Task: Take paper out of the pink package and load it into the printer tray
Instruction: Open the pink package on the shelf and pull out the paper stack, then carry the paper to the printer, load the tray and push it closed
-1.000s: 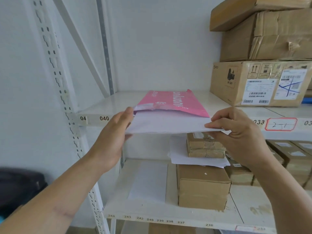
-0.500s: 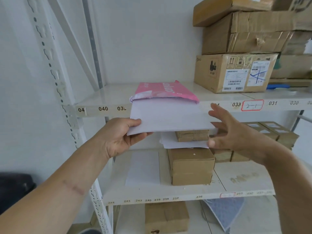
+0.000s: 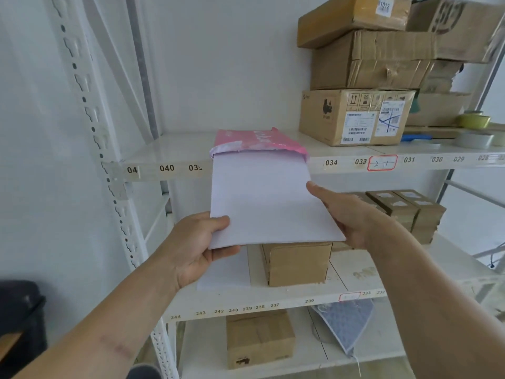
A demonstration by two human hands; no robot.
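Note:
The pink package (image 3: 259,142) lies on the upper white shelf (image 3: 169,153) with its open mouth toward me. A stack of white paper (image 3: 262,201) sticks far out of it, over the shelf's front edge. My left hand (image 3: 196,247) grips the stack's near left corner, thumb on top. My right hand (image 3: 347,212) holds the stack's right edge from the side and below. The far end of the paper is still inside the package. No printer tray is in view.
Cardboard boxes (image 3: 352,116) are stacked at the right of the upper shelf, with tape rolls (image 3: 474,120) beyond. The lower shelf (image 3: 287,299) carries a brown box (image 3: 296,262), several small boxes (image 3: 404,206) and a loose white sheet (image 3: 226,272). A dark object (image 3: 19,318) sits at lower left.
The paper has slid much further out of the pink package toward me. My left hand pulled its corner down and back; my right hand closed onto the right edge.

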